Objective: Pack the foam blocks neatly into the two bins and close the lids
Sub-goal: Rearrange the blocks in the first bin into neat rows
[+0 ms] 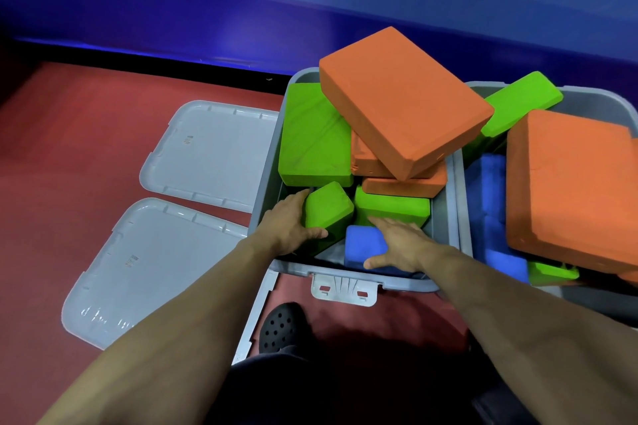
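Note:
Two grey bins stand side by side on the red floor. The left bin [447, 217] holds green, orange and blue foam blocks in a loose jumble. A large orange block [404, 100] lies tilted across the top. My left hand [293, 221] grips a tilted green block [328, 209] at the bin's near left. My right hand [400, 245] grasps a blue block [362, 247] at the near edge. The right bin [587, 95] holds another big orange block [573, 190], a green block [518, 103] and blue blocks [490, 190].
Two grey lids lie flat on the floor left of the bins, the far lid [214, 155] and the near lid [148, 269]. A white latch [343, 290] hangs at the left bin's front. My black shoe [281, 326] is below it. A blue wall stands behind.

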Available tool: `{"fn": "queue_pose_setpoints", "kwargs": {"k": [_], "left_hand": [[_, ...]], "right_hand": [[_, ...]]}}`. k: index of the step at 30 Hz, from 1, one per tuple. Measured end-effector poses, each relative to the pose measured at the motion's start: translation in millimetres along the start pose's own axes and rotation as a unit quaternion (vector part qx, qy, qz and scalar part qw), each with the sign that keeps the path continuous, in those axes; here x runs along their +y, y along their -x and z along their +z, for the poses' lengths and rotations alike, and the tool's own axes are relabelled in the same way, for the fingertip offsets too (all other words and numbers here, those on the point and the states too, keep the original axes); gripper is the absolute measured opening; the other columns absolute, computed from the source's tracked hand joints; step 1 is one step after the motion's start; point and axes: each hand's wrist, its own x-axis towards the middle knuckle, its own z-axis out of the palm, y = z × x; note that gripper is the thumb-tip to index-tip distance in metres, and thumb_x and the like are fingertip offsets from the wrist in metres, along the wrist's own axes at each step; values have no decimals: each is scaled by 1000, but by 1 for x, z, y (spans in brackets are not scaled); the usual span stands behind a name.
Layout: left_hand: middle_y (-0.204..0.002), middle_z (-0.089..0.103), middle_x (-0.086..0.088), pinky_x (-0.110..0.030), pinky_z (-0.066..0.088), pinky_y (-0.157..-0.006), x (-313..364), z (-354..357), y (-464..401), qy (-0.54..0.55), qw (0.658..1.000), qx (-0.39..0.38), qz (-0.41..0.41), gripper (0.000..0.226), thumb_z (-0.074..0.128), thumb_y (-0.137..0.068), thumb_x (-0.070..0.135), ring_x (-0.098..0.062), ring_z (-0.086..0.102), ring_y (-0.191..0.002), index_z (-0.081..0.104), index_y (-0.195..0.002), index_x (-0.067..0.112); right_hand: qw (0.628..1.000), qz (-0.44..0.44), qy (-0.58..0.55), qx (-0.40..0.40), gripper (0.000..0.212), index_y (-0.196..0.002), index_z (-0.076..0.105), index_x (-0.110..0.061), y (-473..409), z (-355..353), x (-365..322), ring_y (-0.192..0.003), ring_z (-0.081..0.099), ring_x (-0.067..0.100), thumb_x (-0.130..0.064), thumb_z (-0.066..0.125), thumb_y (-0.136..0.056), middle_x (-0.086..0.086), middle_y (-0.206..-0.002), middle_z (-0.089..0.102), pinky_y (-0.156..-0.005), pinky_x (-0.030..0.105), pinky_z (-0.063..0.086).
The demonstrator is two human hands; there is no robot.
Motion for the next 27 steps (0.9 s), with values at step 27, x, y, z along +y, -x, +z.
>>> {"fn": "queue_pose_setpoints", "kwargs": {"k": [27], "left_hand": [[-159,38,-9,-34,31,-115,6,-13,-7,-58,994,-62,64,96,79,-85,44,-28,39,-142,26,-160,15]], "right_hand": [[997,-5,-45,56,77,-151,25,-34,3,-16,28,-140,31,23,-58,63,-89,-1,-150,39,-118,37,17]]}}
